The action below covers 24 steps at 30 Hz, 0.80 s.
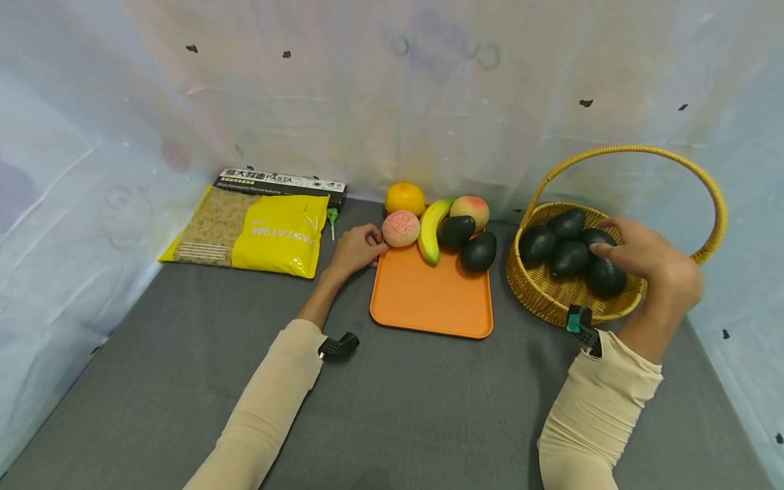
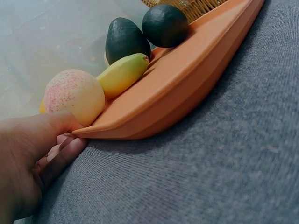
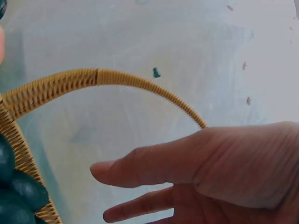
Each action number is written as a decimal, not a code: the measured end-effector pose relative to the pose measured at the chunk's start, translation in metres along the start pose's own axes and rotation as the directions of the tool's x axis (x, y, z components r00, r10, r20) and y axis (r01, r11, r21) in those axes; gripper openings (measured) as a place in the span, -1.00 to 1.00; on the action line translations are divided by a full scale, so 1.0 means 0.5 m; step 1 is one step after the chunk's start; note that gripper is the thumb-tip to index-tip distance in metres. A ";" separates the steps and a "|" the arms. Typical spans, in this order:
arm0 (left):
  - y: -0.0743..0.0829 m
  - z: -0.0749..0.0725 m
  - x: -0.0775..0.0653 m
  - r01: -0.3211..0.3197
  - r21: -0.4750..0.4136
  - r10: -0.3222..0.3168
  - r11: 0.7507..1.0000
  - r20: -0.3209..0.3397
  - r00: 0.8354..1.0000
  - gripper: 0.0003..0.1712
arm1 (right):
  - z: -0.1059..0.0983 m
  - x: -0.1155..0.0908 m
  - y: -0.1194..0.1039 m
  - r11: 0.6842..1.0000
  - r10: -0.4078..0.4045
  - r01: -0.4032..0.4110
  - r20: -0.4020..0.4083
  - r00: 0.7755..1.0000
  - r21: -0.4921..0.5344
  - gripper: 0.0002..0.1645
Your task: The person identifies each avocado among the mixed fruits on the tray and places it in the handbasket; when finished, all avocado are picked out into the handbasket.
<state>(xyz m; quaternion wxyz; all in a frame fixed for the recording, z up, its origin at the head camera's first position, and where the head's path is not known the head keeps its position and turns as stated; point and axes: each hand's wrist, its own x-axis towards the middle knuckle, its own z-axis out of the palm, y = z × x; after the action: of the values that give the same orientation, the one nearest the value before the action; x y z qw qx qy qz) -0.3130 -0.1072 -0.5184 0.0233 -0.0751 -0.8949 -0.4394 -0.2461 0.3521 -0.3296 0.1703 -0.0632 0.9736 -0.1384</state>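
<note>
My left hand (image 1: 355, 248) pinches the left rim of an orange tray (image 1: 429, 299), thumb on top and fingers beneath in the left wrist view. Toward the tray's far side lie a speckled pink peach (image 1: 401, 229), an orange (image 1: 405, 198), a banana (image 1: 430, 235), another peach (image 1: 474, 207) and two dark green avocados (image 1: 478, 252). Over a wicker basket (image 1: 531, 299) at the right, my right hand (image 1: 658, 258) reaches in from its right side. Several avocados (image 1: 569, 258) lie inside. Thumb and fingers are held apart with nothing between them in the right wrist view.
The basket's tall handle (image 1: 649, 150) arches behind and right of my right hand. At the left lie a yellow pasta bag (image 1: 282, 235), a black-and-white pasta box (image 1: 282, 182) and a small green-headed item (image 1: 333, 216). A pale curtain (image 1: 367, 102) borders the grey table.
</note>
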 end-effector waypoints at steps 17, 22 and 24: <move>-0.004 -0.001 -0.001 -0.002 0.003 0.002 1.000 -0.005 1.000 -0.78 | 0.005 0.001 -0.071 0.982 -0.186 0.184 -0.094 0.978 -0.029 -0.25; -0.006 0.001 -0.001 0.000 0.005 0.000 1.000 0.004 1.000 -0.78 | 0.010 0.006 -0.096 0.975 -0.222 0.220 -0.103 0.970 -0.026 -0.24; -0.005 0.002 -0.001 -0.003 0.006 0.003 1.000 0.001 1.000 -0.78 | 0.012 0.007 -0.108 0.969 -0.246 0.244 -0.114 0.963 -0.029 -0.25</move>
<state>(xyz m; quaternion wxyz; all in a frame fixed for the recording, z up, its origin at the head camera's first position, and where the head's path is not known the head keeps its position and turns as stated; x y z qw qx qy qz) -0.3128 -0.1081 -0.5208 0.0237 -0.0765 -0.8961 -0.4365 -0.2434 0.2987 -0.3204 0.0943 -0.1763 0.9675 -0.1548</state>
